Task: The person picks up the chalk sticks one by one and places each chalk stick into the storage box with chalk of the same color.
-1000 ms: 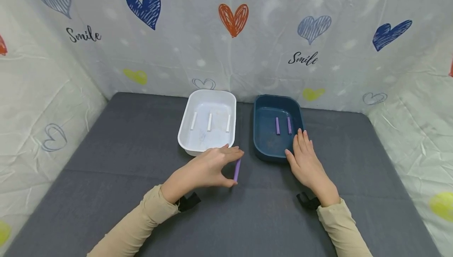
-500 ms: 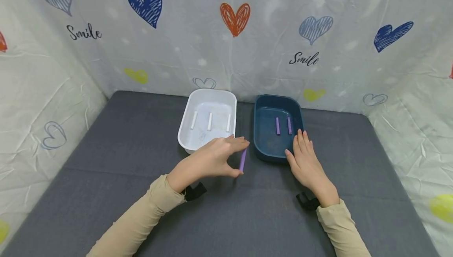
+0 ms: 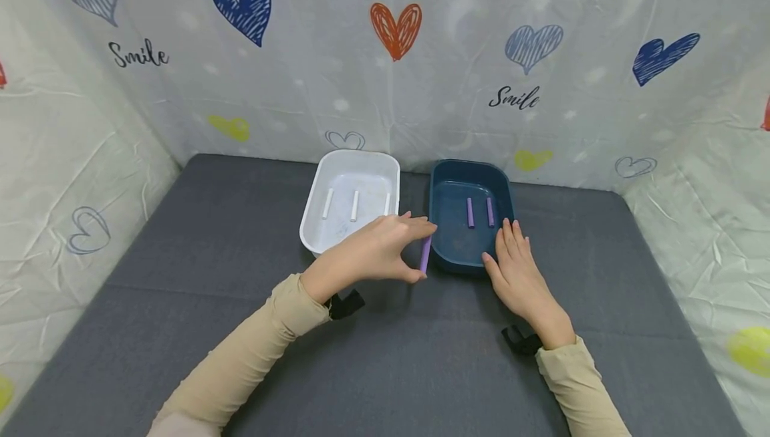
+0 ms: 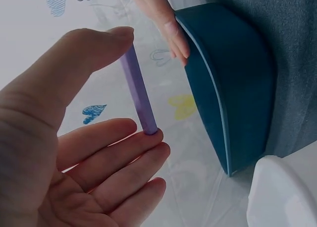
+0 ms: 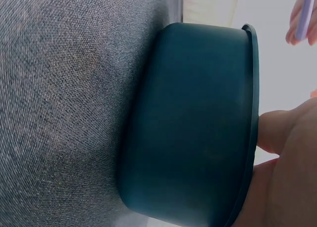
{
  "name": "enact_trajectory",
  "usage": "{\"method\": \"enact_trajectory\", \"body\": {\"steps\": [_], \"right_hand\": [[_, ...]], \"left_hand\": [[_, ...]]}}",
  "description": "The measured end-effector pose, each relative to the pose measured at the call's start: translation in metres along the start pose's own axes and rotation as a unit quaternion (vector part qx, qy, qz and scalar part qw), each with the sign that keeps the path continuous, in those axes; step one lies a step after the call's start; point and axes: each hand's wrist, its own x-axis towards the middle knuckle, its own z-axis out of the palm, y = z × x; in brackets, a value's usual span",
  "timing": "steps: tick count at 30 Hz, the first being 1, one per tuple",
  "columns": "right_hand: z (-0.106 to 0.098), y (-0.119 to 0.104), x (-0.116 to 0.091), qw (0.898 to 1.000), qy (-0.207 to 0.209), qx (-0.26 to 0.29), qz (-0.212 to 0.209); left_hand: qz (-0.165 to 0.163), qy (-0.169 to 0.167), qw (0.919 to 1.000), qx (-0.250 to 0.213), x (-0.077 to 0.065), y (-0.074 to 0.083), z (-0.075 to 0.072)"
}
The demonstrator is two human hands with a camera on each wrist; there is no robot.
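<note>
My left hand pinches a purple chalk stick end to end between the thumb and a fingertip. It holds the stick in the air just left of the dark blue bin. Two purple chalk sticks lie inside that bin. With fingers straight, my right hand rests on the bin's near right rim. Under and behind my left hand stands a white bin with white chalk sticks in it; the hand covers part of its near right corner.
Both bins stand side by side at the back of a grey cloth-covered table. A white sheet printed with hearts hangs behind them and along both sides.
My left hand has moved right and away from me with the purple chalk stick, from in front of the white bin to the blue bin's left edge. My right hand has stayed put.
</note>
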Motion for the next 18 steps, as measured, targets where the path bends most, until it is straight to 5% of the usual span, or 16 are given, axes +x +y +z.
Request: {"method": "enact_trajectory", "body": {"steps": [18], "right_hand": [[0.0,-0.002,0.0,1.0,-0.002,0.005,0.002]], "left_hand": [[-0.048,-0.023,0.9973,0.05,0.042,-0.005,-0.013]]}}
